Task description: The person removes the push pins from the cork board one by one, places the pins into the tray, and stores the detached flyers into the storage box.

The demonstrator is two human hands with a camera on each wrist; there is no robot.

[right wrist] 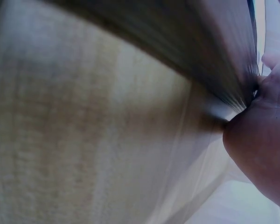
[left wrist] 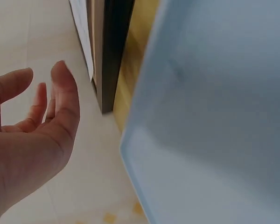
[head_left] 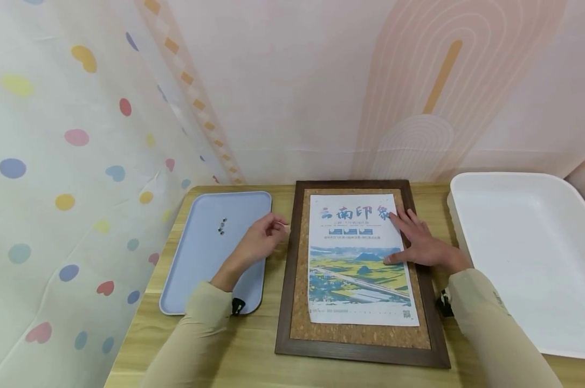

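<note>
A printed poster (head_left: pixel 362 258) with a landscape picture lies on a brown-framed cork board (head_left: pixel 360 333). My right hand (head_left: pixel 425 245) rests on the poster's right edge, thumb and fingers spread, its palm over the board's right side. My left hand (head_left: pixel 260 237) is between the blue tray (head_left: pixel 190 269) and the board's left side. Its fingers curl loosely, and the left wrist view shows a gap between thumb and forefinger with nothing in it. Several small shiny pieces (head_left: pixel 221 231) lie in the tray, too small to make out.
To the right of the board stands a large white plastic bin (head_left: pixel 510 177). The wooden table (head_left: pixel 142 345) backs onto a patterned curtain (head_left: pixel 292 97), which also hangs along the left side.
</note>
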